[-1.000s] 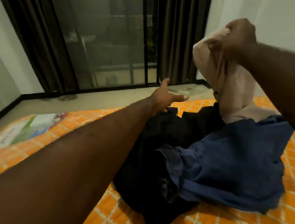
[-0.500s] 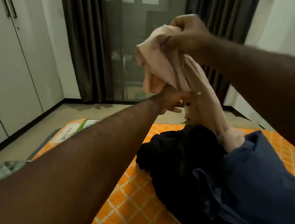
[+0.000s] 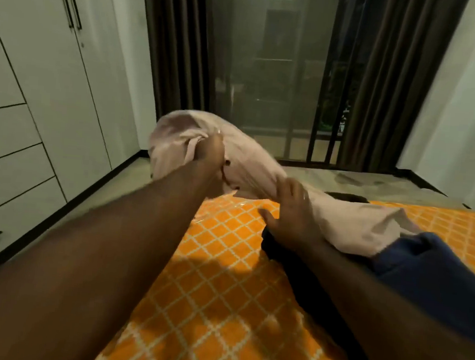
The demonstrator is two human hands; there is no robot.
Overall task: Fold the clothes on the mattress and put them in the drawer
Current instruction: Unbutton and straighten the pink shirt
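Note:
A pale pink garment (image 3: pixel 249 160) is stretched out above the far edge of the orange patterned mattress (image 3: pixel 220 293). My left hand (image 3: pixel 210 160) is closed on its bunched left end and holds it off the mattress. My right hand (image 3: pixel 290 216) lies with fingers spread against the garment's middle, not gripping it. The pink garment's right end rests on a pile made of a black garment (image 3: pixel 307 289) and a blue garment (image 3: pixel 437 277). My right forearm crosses over the black garment and hides part of it.
A white wardrobe (image 3: pixel 53 77) stands along the left wall, with shut drawers (image 3: pixel 3 188) in its lower part. Bare floor runs between it and the mattress. Dark curtains and a glass sliding door (image 3: pixel 268 82) fill the far wall.
The pink garment came down from head height and swung left. My left hand took hold of its end, and my right hand let go and opened onto it. The view turned left.

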